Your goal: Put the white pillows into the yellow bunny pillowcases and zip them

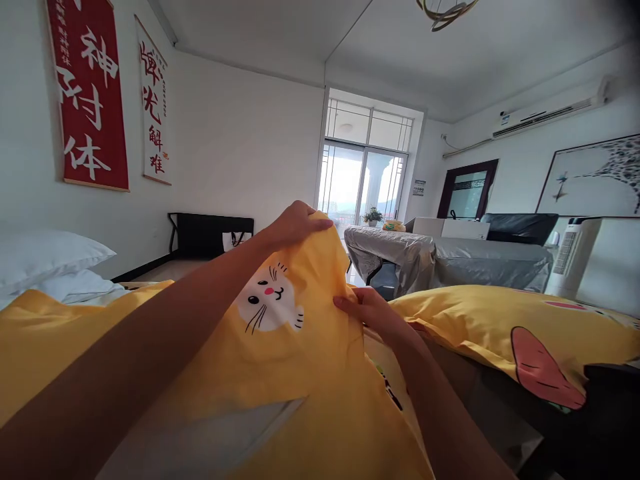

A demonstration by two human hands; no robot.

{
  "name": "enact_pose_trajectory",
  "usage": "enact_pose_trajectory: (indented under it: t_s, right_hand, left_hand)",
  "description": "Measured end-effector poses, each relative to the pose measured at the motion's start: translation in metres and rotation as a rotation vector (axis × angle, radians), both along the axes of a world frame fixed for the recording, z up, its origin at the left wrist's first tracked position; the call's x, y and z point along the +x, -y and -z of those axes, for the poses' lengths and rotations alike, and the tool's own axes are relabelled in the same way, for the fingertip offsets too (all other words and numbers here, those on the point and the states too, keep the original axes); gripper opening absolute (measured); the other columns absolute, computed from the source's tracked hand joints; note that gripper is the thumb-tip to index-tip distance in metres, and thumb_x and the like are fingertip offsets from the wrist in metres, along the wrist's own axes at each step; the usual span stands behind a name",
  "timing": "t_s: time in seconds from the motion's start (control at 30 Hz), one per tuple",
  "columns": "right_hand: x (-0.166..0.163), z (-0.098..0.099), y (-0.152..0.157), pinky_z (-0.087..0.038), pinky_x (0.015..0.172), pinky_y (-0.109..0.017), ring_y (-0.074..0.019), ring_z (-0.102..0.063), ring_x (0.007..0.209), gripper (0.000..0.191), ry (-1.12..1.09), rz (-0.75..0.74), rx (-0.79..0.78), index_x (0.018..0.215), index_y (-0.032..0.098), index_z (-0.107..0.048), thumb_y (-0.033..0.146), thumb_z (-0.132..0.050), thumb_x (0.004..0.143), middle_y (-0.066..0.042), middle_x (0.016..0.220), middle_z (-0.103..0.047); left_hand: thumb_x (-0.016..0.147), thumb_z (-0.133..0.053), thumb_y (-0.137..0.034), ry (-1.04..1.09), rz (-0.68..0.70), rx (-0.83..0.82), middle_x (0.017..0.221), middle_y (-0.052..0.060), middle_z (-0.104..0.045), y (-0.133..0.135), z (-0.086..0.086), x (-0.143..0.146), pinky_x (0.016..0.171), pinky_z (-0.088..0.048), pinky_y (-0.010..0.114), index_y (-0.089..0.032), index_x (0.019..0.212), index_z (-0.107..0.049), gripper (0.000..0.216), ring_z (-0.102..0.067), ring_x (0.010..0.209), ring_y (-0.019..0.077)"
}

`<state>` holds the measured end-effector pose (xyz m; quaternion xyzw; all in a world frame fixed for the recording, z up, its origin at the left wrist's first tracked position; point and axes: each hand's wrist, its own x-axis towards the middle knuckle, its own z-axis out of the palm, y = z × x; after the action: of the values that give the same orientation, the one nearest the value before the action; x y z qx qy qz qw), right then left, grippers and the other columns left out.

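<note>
A yellow bedding cover (320,360), printed with a white animal face with whiskers, is held up in front of me. I cannot tell whether it is a pillowcase or a duvet cover. At its raised top corner, my left hand (300,223) is closed on the fabric. Lower down on the right edge, my right hand (367,308) pinches the same cover between thumb and fingers. Between the hands the cloth hangs in folds. Near the bottom a greyish-white patch shows, perhaps an opening or the lining. More yellow fabric (30,327) spreads out at the left.
White pillows (55,263) lie at the left. A plump yellow pillow (475,320) with a carrot print rests at the right. Beyond stand a table under a silvery cover (480,257), a black bench (213,233) and a white tower fan (573,257).
</note>
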<state>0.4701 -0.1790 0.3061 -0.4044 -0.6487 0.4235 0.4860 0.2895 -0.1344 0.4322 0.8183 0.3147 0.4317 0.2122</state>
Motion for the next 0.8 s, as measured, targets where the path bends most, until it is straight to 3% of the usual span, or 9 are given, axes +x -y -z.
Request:
enact_pose_trajectory:
  t_s: [0.1,0.17,0.23,0.3,0.37,0.5,0.63,0.8]
  right_hand:
    - [-0.022,-0.030,0.001,-0.052,0.062,-0.031,-0.0200,-0.064,0.068,0.036,-0.130,0.150,0.172,0.086,0.019,-0.065,0.044,-0.074,0.062,-0.005,0.083,-0.070]
    - [-0.036,-0.044,-0.003,-0.049,0.056,-0.029,-0.0193,-0.061,0.064,0.032,-0.132,0.311,0.324,0.080,0.017,-0.062,0.044,-0.071,0.065,-0.006,0.078,-0.068]
    - [-0.041,-0.050,-0.008,-0.044,0.051,-0.027,-0.0175,-0.057,0.061,0.031,-0.072,0.445,0.486,0.071,0.016,-0.060,0.046,-0.066,0.069,-0.005,0.070,-0.065]
    - [-0.036,-0.050,-0.011,-0.041,0.049,-0.026,-0.0152,-0.052,0.058,0.034,-0.065,0.517,0.588,0.067,0.016,-0.058,0.049,-0.062,0.072,-0.003,0.065,-0.061]
    - [-0.029,-0.048,-0.013,-0.039,0.047,-0.025,-0.0135,-0.049,0.056,0.037,-0.122,0.531,0.602,0.065,0.016,-0.056,0.052,-0.062,0.072,-0.002,0.063,-0.057]
    - [-0.027,-0.046,-0.015,-0.038,0.047,-0.025,-0.0123,-0.047,0.055,0.038,-0.239,0.453,0.561,0.066,0.017,-0.054,0.053,-0.067,0.067,0.001,0.061,-0.053]
    - [-0.037,-0.051,-0.019,-0.038,0.048,-0.026,-0.0125,-0.046,0.055,0.038,-0.311,0.397,0.508,0.066,0.018,-0.054,0.053,-0.069,0.063,0.001,0.062,-0.052]
    - [-0.027,-0.052,-0.026,-0.036,0.048,-0.026,-0.0118,-0.043,0.055,0.037,-0.212,0.538,0.546,0.066,0.018,-0.054,0.052,-0.066,0.064,0.002,0.061,-0.051]
  left_hand:
    - [0.073,-0.068,-0.036,0.011,-0.028,0.096,0.051,-0.005,-0.030,0.002,0.001,0.021,0.045,-0.020,0.022,-0.019,0.049,-0.031,0.048,-0.027,0.044,0.0041]
    - [0.073,-0.068,-0.035,0.020,0.007,0.130,0.052,-0.006,-0.024,0.004,0.001,0.027,0.046,-0.018,0.023,-0.019,0.048,-0.026,0.051,-0.022,0.046,0.0040]
    - [0.077,-0.063,-0.040,0.040,0.079,0.112,0.055,-0.005,-0.033,0.007,0.002,0.017,0.048,-0.023,0.022,-0.018,0.052,-0.037,0.042,-0.028,0.048,0.0052]
    - [0.079,-0.058,-0.046,-0.004,0.142,0.048,0.067,-0.002,-0.049,0.010,0.004,-0.007,0.052,-0.031,0.021,-0.017,0.070,-0.055,0.030,-0.041,0.056,0.0075]
    - [0.077,-0.060,-0.049,-0.187,0.161,-0.083,0.080,0.001,-0.058,0.014,0.011,-0.038,0.056,-0.036,0.020,-0.019,0.085,-0.062,0.031,-0.049,0.064,0.0101]
    - [0.071,-0.066,-0.052,-0.496,0.096,-0.350,0.067,-0.001,-0.055,0.017,0.029,-0.078,0.047,-0.031,0.020,-0.019,0.079,-0.064,0.035,-0.045,0.054,0.0094]
    - [0.072,-0.064,-0.050,-0.526,0.084,-0.268,0.056,-0.004,-0.046,0.013,0.042,-0.072,0.042,-0.025,0.021,-0.018,0.068,-0.057,0.034,-0.035,0.045,0.0073]
    - [0.074,-0.060,-0.051,-0.369,0.020,-0.182,0.061,-0.003,-0.052,0.007,0.047,-0.062,0.046,-0.031,0.022,-0.017,0.071,-0.057,0.034,-0.045,0.051,0.0104]
